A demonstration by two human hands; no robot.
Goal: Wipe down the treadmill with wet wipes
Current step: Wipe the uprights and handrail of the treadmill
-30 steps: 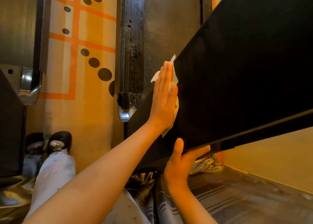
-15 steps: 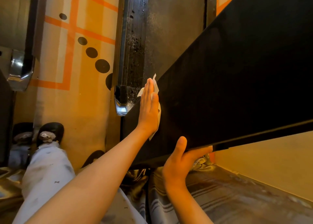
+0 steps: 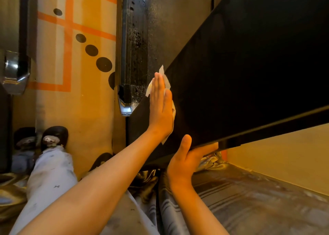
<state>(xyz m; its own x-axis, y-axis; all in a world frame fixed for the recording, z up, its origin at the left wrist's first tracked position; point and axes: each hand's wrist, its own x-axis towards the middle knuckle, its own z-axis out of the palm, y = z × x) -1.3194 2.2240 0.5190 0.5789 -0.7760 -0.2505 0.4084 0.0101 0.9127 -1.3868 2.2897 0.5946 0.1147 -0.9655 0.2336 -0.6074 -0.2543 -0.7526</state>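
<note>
**Head view.** We see the treadmill's black panel (image 3: 249, 71) slanting across the right half. The frame cuts off its top and right end, and its face is too dark to show detail. To its left is a tan surface (image 3: 83, 110) with orange lines and black dots, partly hidden by a speckled black rail (image 3: 135, 48) whose top runs out of view. A striped cloth (image 3: 252, 202) fills the lower right corner. A leg (image 3: 51, 174) in pale trousers ends at a dark shoe (image 3: 55, 137).

The left hand (image 3: 160, 108) lies flat, fingers straight and together, pressing the wipe (image 3: 167, 81) against the panel's face near its left end. Only the wipe's white margins show, above the fingertips and below the heel of the hand; the rest is covered. The right hand (image 3: 185, 161) grips the panel's lower edge, with the thumb up on the face and the fingers curled underneath, their tips hidden. We cannot identify the shiny metal part (image 3: 15, 72) at the left edge.
</note>
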